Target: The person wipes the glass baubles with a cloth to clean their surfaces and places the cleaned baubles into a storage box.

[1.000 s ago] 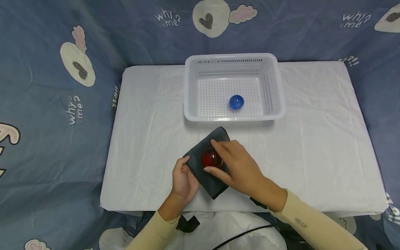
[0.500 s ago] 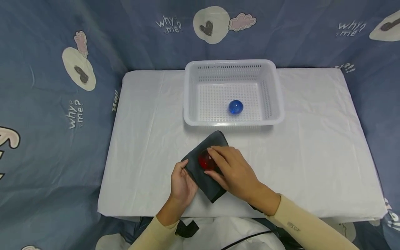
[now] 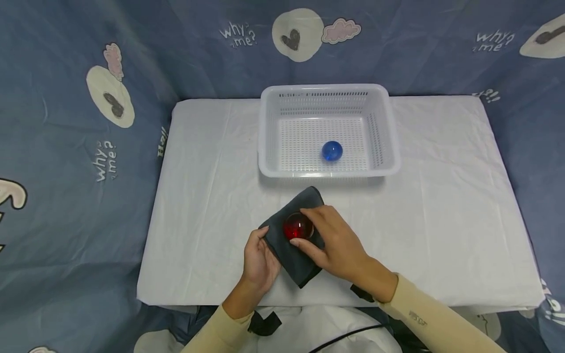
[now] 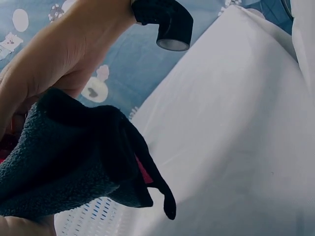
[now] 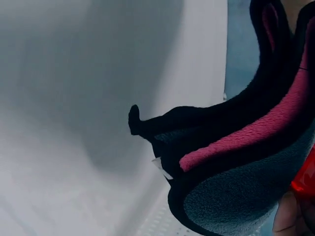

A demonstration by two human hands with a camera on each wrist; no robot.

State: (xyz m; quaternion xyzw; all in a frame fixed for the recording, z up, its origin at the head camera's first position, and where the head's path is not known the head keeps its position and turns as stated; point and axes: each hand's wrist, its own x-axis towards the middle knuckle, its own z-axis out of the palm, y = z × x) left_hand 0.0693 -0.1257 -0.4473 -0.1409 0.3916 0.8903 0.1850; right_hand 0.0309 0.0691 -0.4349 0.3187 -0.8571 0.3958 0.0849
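Toward the near edge of the white surface (image 3: 212,196), a little left of its middle, our left hand (image 3: 260,262) grips a folded dark cloth (image 3: 293,260), thumb over its left corner; how the fingers beneath lie, we cannot tell. Our right hand (image 3: 339,241) pinches a red ball (image 3: 297,226) between thumb and forefinger on the cloth's upper face. From the right wrist, we see the cloth's pink layer (image 5: 261,129). By the surface's far edge, a white basket (image 3: 328,174) holds a blue ball (image 3: 332,151), nearer its front wall.
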